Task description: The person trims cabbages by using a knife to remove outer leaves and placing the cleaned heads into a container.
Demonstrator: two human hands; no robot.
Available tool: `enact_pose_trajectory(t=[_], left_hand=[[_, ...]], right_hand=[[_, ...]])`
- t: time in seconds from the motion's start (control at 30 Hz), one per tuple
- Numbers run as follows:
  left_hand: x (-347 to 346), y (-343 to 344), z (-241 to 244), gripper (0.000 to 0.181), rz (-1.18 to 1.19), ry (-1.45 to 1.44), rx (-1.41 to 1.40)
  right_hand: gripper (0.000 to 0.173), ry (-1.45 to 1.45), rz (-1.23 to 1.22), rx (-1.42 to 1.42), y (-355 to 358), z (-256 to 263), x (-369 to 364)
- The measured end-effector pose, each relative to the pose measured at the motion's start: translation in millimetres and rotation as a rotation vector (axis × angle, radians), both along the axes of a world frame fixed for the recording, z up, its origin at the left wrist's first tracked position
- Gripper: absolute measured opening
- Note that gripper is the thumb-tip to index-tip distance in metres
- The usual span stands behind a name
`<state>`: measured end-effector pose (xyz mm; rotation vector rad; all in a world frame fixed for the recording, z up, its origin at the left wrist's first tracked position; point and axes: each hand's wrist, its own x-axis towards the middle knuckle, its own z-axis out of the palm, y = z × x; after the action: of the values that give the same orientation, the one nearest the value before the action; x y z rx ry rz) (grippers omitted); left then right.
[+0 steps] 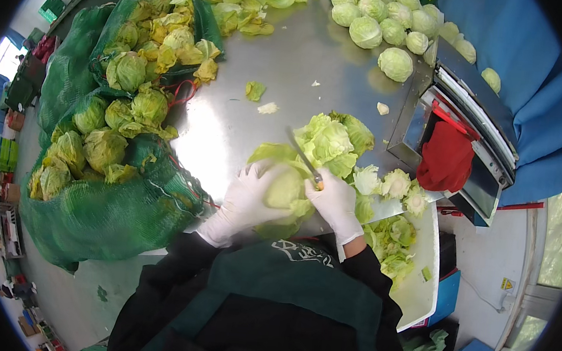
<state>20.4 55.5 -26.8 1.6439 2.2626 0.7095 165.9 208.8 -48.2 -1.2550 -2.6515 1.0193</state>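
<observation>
Both hands wear white gloves. My left hand is spread over the left side of a pale green cabbage, whose loose outer leaves fan out around it. My right hand grips a knife by its light-coloured handle, the blade pointing up and to the left, close beside the cabbage. Just beyond the knife lie loose cabbage leaves in a heap. Cut cabbage stumps sit to the right of my right hand.
Green mesh sacks with yellowing cabbages stand at the left of the metal table. Pale cabbages are piled at the far right, near a metal-framed device with a red cloth. A white bin holds leaves.
</observation>
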Motion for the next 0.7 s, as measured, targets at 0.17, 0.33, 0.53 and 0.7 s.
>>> enact_pose_trajectory(t=[0.17,0.33,0.53,0.7], left_hand=[[-8.1,-11.5,0.4,0.093,0.214,-0.323,0.005],[-30.4,-30.7,-12.2,0.088,0.21,-0.796,0.043],[-47.5,-53.0,-30.3,0.068,0.378,-1.488,0.381],[-44.0,-18.5,-5.5,0.069,0.255,-2.058,0.582]], right_hand=[[0.027,0.1,-0.085,-0.096,13.0,-14.3,22.7],[0.029,0.197,-0.105,-0.089,21.2,-44.5,35.5],[0.038,0.358,-0.255,-0.377,65.4,-34.8,106.2],[0.044,-0.006,-0.38,0.304,65.9,28.7,112.3]])
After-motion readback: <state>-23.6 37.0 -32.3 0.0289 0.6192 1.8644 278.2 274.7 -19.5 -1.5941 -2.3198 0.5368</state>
